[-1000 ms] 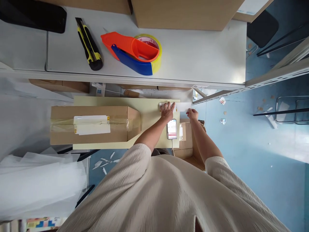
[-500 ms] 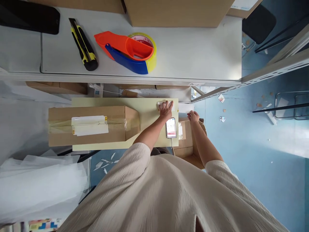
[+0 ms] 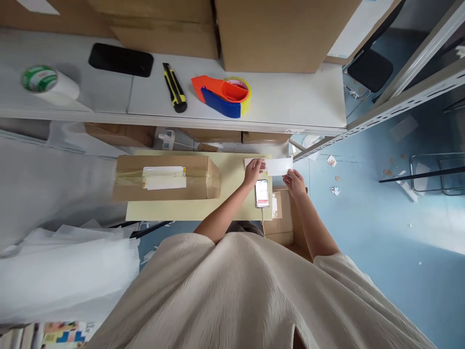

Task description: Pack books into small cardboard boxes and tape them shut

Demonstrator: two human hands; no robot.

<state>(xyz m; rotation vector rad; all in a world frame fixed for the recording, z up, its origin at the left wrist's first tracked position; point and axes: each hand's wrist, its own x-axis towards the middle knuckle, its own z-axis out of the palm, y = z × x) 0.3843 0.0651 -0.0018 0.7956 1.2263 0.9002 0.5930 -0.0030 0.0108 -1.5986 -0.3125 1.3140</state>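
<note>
My left hand (image 3: 253, 172) and my right hand (image 3: 295, 182) both hold a white paper slip (image 3: 278, 166), one at each end, over the right end of a pale yellow-green low table (image 3: 196, 208). A lit smartphone (image 3: 261, 193) lies on that table just below my left hand. A long taped cardboard box (image 3: 165, 178) with white labels on top lies on the table to the left. A smaller brown carton (image 3: 282, 213) stands beside the table under my right forearm.
A white shelf (image 3: 290, 97) above holds an orange-and-blue tape dispenser (image 3: 222, 94), a yellow-black utility knife (image 3: 175, 87), a black phone (image 3: 121, 60), a green-cored tape roll (image 3: 49, 85) and large cartons (image 3: 276, 34). White foam sheets (image 3: 65, 276) lie at left. Blue floor with scraps lies at right.
The view pulled back and tilted, showing more of the shelf. My hands lifted the white slip off the table's far right corner; the right hand moved to its right end.
</note>
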